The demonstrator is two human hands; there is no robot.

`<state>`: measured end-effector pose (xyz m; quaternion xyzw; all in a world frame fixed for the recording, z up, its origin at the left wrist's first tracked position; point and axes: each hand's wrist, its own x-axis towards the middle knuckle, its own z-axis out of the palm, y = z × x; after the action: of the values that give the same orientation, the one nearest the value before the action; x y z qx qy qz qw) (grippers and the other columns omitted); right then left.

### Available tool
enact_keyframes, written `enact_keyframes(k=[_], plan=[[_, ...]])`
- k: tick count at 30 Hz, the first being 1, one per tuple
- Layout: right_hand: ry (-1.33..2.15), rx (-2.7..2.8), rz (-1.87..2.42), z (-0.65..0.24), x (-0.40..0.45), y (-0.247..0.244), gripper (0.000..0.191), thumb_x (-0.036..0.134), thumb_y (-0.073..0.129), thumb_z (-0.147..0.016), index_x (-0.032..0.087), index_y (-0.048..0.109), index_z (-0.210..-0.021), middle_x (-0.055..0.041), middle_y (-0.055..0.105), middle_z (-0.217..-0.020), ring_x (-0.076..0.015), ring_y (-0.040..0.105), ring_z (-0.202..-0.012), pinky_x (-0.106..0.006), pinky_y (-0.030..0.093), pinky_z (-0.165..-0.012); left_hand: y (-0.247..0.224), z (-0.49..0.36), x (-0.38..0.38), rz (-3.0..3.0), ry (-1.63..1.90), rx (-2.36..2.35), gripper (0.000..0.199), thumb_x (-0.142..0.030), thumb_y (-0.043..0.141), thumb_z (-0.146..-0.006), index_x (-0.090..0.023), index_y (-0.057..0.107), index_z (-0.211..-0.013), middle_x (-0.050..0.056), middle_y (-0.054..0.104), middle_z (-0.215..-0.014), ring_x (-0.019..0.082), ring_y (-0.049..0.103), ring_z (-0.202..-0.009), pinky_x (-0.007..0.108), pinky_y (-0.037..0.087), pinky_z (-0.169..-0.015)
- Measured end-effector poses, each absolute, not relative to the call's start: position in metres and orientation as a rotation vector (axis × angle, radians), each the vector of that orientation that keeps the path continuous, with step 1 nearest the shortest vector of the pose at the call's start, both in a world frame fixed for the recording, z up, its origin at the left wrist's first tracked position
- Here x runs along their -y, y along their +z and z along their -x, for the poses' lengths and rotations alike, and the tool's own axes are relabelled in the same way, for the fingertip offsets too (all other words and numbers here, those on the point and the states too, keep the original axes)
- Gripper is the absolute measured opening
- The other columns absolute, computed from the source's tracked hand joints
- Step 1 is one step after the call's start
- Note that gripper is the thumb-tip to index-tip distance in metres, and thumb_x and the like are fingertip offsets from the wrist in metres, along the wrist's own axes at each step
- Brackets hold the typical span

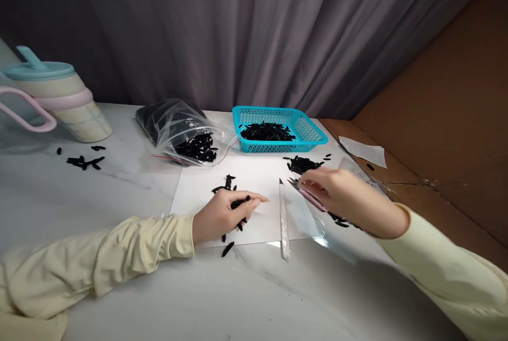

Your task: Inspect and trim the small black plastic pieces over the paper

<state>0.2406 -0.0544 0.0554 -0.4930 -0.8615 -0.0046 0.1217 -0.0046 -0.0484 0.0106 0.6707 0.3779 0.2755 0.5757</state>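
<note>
Black pieces (240, 204): small, long and thin; some are in my left hand (222, 215), others lie on and around the white sheet (198, 187), in the basket and in the bag.
Left fingers: curled and narrow, holding a few pieces between the thumb and the other fingers, above the white sheet.
Right hand (337, 187): bent over the pink tool (313, 200), with the fingers touching it; I cannot tell if they are closed firmly around it.
Pink tool tips: dark, pointed and a little apart, toward the middle of the sheet.
White pen-like tool (283, 219): lying between my two hands, its dark tip pointing away from me, its near end beyond the sheet edge.
Blue basket (307, 147): behind the sheet, with a heap inside.
Clear bag (169, 142): to the left of the basket, open toward me, with many pieces inside.
Right pile (304, 164): in front of the basket, near my right fingers.
Left group (84, 163): loose on the desk (238, 298), in front of the cup (81, 116), which has a blue lid and a pink handle.
Paper slip (363, 151): on the brown cardboard (444, 118) at the right.
Curtain (206, 34): grey, behind everything.
</note>
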Motion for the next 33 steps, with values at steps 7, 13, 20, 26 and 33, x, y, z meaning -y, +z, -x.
enact_keyframes(k=[7,13,20,26,33], plan=[[0.129,3.043,0.719,-0.138,0.087,0.032,0.014,0.024,0.044,-0.093,0.014,0.054,-0.091,-0.0043,0.059,-0.081,-0.0155,0.053,-0.067,-0.026,0.039,-0.053,0.013,0.010,0.030,-1.351,0.789,-0.949,0.032,-0.040,0.044,-0.085,-0.013,0.057,-0.074,-0.005,0.042,-0.054,0.003,0.030,-0.034,0.016,0.020,-0.031],[-0.134,3.233,0.601,-0.128,0.081,0.018,0.017,0.009,0.035,-0.090,0.012,0.052,-0.091,-0.0047,0.057,-0.082,-0.0163,0.050,-0.062,-0.028,0.034,-0.046,0.004,0.009,0.029,-1.337,0.862,-0.878,0.041,-0.043,0.038,-0.087,-0.016,0.041,-0.057,-0.006,0.041,-0.047,0.003,0.031,-0.032,0.017,0.022,-0.033],[0.083,3.148,0.818,-0.144,0.070,0.027,0.012,0.006,0.042,-0.086,0.011,0.047,-0.095,-0.0045,0.060,-0.079,-0.0149,0.053,-0.059,-0.027,0.029,-0.045,-0.004,0.008,0.020,-1.375,0.993,-0.865,0.043,-0.044,0.040,-0.086,-0.017,0.040,-0.053,-0.006,0.039,-0.040,0.006,0.035,-0.034,0.019,0.029,-0.039],[-0.058,2.700,1.138,-0.145,0.056,0.029,0.012,0.026,0.039,-0.095,0.016,0.044,-0.090,-0.0041,0.063,-0.073,-0.0161,0.056,-0.056,-0.025,0.026,-0.044,0.000,0.006,0.023,-1.365,0.949,-0.901,0.042,-0.045,0.042,-0.084,-0.016,0.043,-0.054,-0.007,0.036,-0.040,0.005,0.029,-0.033,0.020,0.021,-0.034],[0.012,2.554,1.084,-0.138,0.050,0.027,0.007,0.020,0.042,-0.092,0.016,0.046,-0.088,-0.0044,0.062,-0.077,-0.0146,0.055,-0.058,-0.023,0.036,-0.049,0.000,0.006,0.024,-1.320,0.909,-0.863,0.044,-0.049,0.037,-0.085,-0.018,0.040,-0.054,-0.008,0.031,-0.037,0.005,0.026,-0.029,0.020,0.018,-0.032]])
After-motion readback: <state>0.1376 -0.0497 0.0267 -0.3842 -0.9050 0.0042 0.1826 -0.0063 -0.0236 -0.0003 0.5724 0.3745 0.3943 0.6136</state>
